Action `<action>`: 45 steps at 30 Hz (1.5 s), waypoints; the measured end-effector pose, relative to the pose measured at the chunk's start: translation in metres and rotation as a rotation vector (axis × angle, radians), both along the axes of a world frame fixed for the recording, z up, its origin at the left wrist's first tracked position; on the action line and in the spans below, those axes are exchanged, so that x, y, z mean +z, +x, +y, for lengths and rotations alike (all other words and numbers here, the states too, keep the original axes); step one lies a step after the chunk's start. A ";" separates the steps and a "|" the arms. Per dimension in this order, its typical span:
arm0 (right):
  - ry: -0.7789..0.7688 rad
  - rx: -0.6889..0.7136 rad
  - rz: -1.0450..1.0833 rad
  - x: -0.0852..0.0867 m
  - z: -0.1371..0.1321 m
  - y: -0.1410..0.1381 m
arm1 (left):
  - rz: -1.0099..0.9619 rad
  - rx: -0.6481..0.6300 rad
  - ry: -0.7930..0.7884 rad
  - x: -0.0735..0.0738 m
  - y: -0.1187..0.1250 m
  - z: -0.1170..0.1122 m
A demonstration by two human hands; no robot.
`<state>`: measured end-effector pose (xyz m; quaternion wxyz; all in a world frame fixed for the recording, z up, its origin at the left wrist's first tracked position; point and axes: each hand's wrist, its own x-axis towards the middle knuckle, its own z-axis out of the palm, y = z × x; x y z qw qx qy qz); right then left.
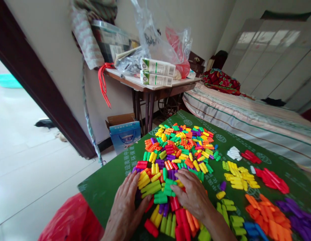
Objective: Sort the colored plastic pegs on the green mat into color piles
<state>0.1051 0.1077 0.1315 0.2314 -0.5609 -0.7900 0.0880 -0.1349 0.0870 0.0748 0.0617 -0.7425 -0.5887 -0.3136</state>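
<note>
A large mixed heap of small coloured plastic tubes, hollow like pen caps, spreads over a green board. At the heap's near left side lies my left hand, open, its fingers stretched beside yellow tubes and its thumb near lime-green ones. My right hand rests on the heap's near right part. Its fingers are apart and bent, the thumb touching green tubes. Between my forearms lie red tubes, more lime-green tubes and orange ones.
Sorted by colour at the right are yellow, red, orange, purple and white tubes. A red plastic bag sits at lower left. Beyond stand a cluttered table, a blue carton and a bed.
</note>
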 end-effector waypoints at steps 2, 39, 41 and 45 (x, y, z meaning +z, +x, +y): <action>0.021 -0.016 -0.009 0.002 0.009 0.003 | -0.013 0.004 -0.010 0.001 0.000 0.000; 0.008 -0.201 -0.012 0.005 -0.001 -0.019 | -0.081 0.035 0.042 -0.003 -0.005 0.007; -0.016 -0.198 -0.016 0.003 -0.005 -0.023 | -0.071 0.039 0.032 -0.004 -0.006 0.008; -0.036 -0.176 0.003 0.001 -0.005 -0.030 | -0.091 0.033 0.024 -0.003 -0.006 0.011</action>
